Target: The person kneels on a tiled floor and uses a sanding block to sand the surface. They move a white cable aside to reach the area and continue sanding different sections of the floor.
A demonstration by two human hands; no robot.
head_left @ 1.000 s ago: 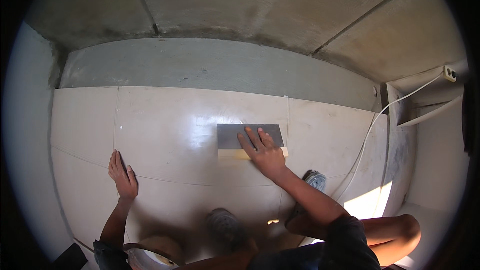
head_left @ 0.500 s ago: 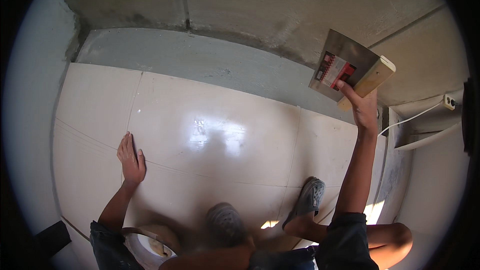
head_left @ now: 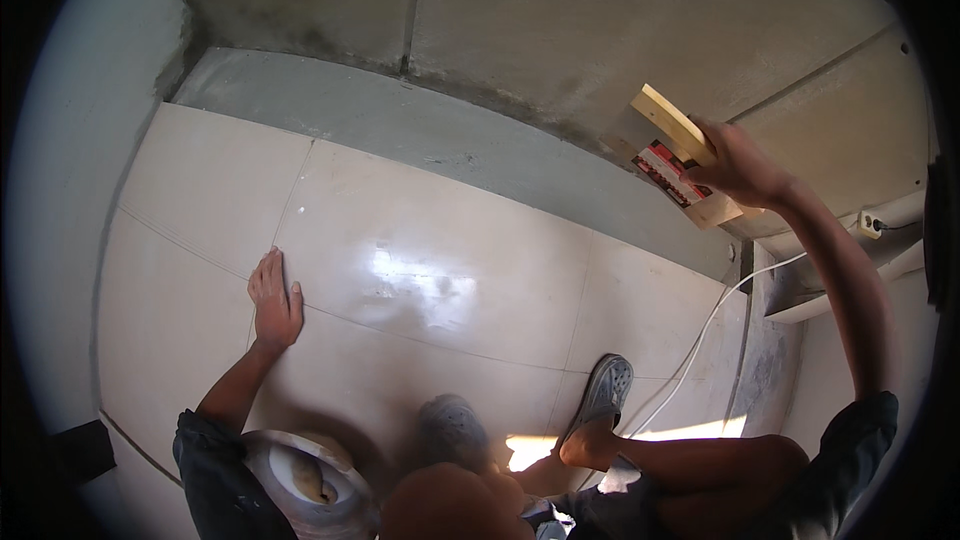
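My right hand (head_left: pixel 738 162) grips a wide metal trowel (head_left: pixel 714 208) by its pale wooden handle (head_left: pixel 668 115). The blade is raised toward the right in front of the grey wall and strip beyond the tiles, with a red-and-white label showing on it. On the beige tiles (head_left: pixel 500 270), my left hand (head_left: pixel 278 305) rests with fingers stretched out, near a grout joint at the left. A bucket (head_left: pixel 275 445) stands beside my left forearm, partly hidden by my body.
A grey wall (head_left: pixel 540 30) runs along the far side and a pale wall (head_left: pixel 75 200) at the left. At the right are a socket (head_left: pixel 866 225) with a white cable (head_left: pixel 710 325) across the tiles, and a recess. My sandalled foot (head_left: pixel 600 400) is on the floor.
My right hand lifted the trowel off the tiles up and rightward, then turned it, moving further right. The view has tilted; my left hand stays on the tiles.
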